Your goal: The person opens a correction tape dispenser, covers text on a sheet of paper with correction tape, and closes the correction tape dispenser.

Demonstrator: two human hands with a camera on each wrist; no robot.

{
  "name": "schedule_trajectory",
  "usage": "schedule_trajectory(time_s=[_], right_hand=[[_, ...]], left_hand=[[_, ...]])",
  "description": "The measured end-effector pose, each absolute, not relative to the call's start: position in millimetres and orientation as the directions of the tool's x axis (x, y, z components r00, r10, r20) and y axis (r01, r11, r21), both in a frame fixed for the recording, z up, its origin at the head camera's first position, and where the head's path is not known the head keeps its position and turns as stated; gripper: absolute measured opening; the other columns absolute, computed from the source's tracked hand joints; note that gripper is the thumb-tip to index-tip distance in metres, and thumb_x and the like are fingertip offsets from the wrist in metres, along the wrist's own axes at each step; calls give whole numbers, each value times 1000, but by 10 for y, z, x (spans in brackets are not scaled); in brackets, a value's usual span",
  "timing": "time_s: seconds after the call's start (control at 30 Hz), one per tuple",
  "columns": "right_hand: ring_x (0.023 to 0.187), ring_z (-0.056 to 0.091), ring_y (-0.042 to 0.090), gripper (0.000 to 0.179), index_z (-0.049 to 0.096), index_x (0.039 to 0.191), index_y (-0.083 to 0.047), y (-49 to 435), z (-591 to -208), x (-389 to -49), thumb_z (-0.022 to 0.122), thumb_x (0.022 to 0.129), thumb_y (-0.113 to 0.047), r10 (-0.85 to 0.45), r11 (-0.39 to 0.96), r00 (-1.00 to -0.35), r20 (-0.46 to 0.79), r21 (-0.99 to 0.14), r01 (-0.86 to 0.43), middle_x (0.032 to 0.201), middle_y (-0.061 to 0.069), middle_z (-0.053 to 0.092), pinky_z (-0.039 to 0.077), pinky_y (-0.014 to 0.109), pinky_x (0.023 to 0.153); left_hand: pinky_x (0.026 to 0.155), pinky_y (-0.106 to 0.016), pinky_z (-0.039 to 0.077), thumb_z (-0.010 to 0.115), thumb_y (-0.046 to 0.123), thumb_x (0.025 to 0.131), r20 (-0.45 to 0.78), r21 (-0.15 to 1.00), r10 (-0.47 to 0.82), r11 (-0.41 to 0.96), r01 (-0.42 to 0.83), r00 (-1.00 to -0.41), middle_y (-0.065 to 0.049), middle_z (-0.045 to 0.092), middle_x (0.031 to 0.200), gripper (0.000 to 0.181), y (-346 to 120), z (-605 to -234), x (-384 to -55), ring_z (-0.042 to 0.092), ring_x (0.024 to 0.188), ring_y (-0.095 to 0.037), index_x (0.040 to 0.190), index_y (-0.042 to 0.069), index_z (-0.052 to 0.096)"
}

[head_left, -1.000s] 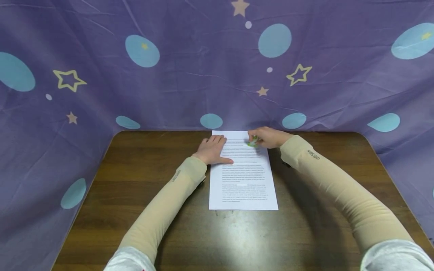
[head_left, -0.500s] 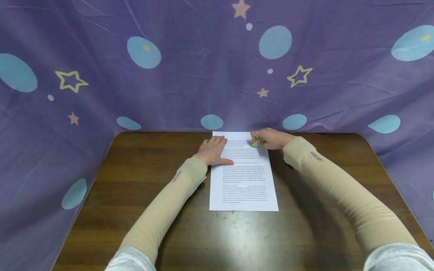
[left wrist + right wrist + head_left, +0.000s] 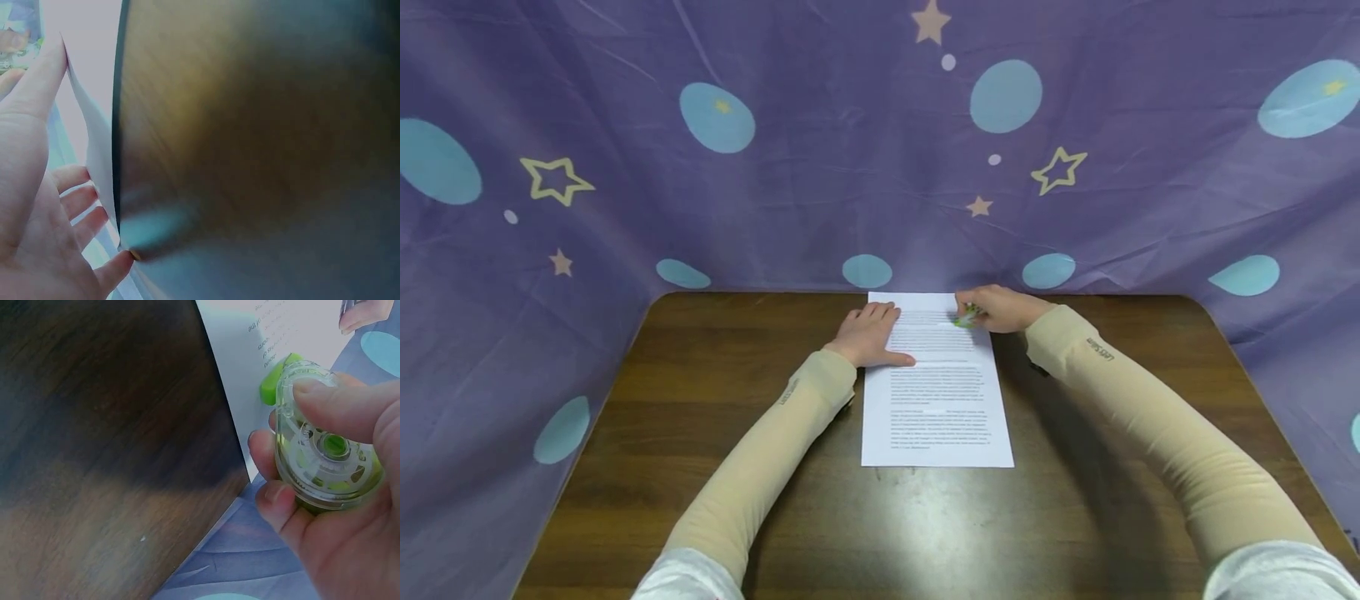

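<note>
A sheet of printed paper point(image 3: 880, 433) lies on the wooden table, its top edge close to the curtain. My left hand point(image 3: 867, 335) rests on the sheet's upper left side with fingers spread and thumb stretched across the text. Near the upper right of the sheet, my right hand point(image 3: 1000, 307) grips a correction tape point(image 3: 331, 444), a clear case with a green hub. The thumb presses along its near face in the right wrist view, while other fingers curl behind it. Its green tip part point(image 3: 272, 384) is over the ends of the printed lines; exact contact is hidden.
The brown table point(image 3: 737, 500) extends on both sides of the paper and in front of it. A purple curtain point(image 3: 820, 167) with stars and blue ovals hangs along the table's back edge and sides.
My right hand has shifted slightly to the right with the correction tape, mostly in the first half second. The left hand and the paper stay in place.
</note>
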State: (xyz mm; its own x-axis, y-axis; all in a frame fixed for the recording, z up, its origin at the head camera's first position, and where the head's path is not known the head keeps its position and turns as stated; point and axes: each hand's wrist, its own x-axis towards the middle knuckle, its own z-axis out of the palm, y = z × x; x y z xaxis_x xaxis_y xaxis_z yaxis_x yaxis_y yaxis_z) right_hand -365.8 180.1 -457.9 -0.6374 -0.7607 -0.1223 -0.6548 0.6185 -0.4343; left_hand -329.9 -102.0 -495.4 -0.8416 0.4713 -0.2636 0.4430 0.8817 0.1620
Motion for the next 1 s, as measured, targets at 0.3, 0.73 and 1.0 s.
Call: schedule_trajectory(time_s=[0.3,0.73,1.0], right_hand=[[93,64,26,21,61,100,-10,1817,-4613,-3635,66,94,9,-753,630,-649,-112,-410,-660,106,11,71,52,47,82],[104,66,31,22,63,112,-10,1883,-4539,-3651,66,96,5,-729,641,-673,-130,-474,-603,115,13,70,52,49,89],[103,67,32,24,63,119,-7,2037,-4502,-3654,70,97,-1,-688,649,-722,-69,-503,-570,113,13,71,53,51,88]], left_hand=[[120,-55,28,71,68,89,-259,200,476,878,436,-840,-16,31,167,105,-995,-4882,-3247,28,154,-34,162,6,30],[119,-61,24,73,64,90,-258,250,483,870,425,-837,-12,35,165,95,-993,-4775,-3187,30,152,-32,159,11,36],[121,-68,14,74,63,90,-260,239,472,877,417,-843,-14,32,167,96,-988,-4780,-3188,27,155,-34,160,9,35]])
